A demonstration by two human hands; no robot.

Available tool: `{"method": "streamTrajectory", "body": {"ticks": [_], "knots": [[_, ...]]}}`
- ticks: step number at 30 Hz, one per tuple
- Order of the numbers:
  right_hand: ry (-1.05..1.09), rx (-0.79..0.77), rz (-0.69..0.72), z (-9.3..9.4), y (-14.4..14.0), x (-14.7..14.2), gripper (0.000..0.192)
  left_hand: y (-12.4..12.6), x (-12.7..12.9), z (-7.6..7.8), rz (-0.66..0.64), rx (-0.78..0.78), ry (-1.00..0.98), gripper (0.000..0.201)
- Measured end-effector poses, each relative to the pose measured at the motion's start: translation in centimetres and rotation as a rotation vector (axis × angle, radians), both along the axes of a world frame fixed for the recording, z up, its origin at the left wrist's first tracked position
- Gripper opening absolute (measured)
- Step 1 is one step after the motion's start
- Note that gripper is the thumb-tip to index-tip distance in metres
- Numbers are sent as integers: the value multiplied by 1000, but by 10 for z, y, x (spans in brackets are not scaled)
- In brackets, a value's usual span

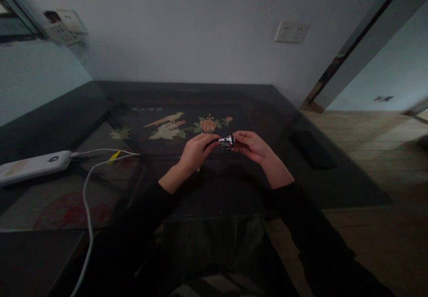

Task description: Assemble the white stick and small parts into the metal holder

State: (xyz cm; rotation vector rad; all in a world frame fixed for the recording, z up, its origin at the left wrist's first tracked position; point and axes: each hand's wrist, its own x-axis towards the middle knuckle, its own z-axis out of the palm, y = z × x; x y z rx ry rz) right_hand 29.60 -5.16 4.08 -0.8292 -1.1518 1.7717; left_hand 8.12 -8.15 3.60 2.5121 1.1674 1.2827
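My two hands meet over the middle of a dark glass-topped table (337,185). Between them is a small shiny metal object (227,141), about finger-sized, with a thin dark part running toward the left. My right hand (252,146) pinches the metal end with thumb and fingers. My left hand (197,151) grips the dark left end with curled fingers. The object hangs just above the glass, and its reflection shows below. Both sleeves are black.
A white power bank (33,166) lies at the left with white cables (87,208) running off the near edge. A dark flat phone-like slab (312,149) lies at the right. Bird and flower artwork (174,125) shows under the glass. Wall sockets (291,32) behind.
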Motion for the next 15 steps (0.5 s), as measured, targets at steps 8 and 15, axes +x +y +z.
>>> {"method": "streamTrajectory", "body": {"ticks": [8, 15], "knots": [[2, -2, 8, -1, 0, 0, 27, 3, -1, -1, -27, -13, -7, 23], [-15, 3, 15, -2, 0, 0, 21, 4, -2, -1, -54, -13, -7, 24]]}}
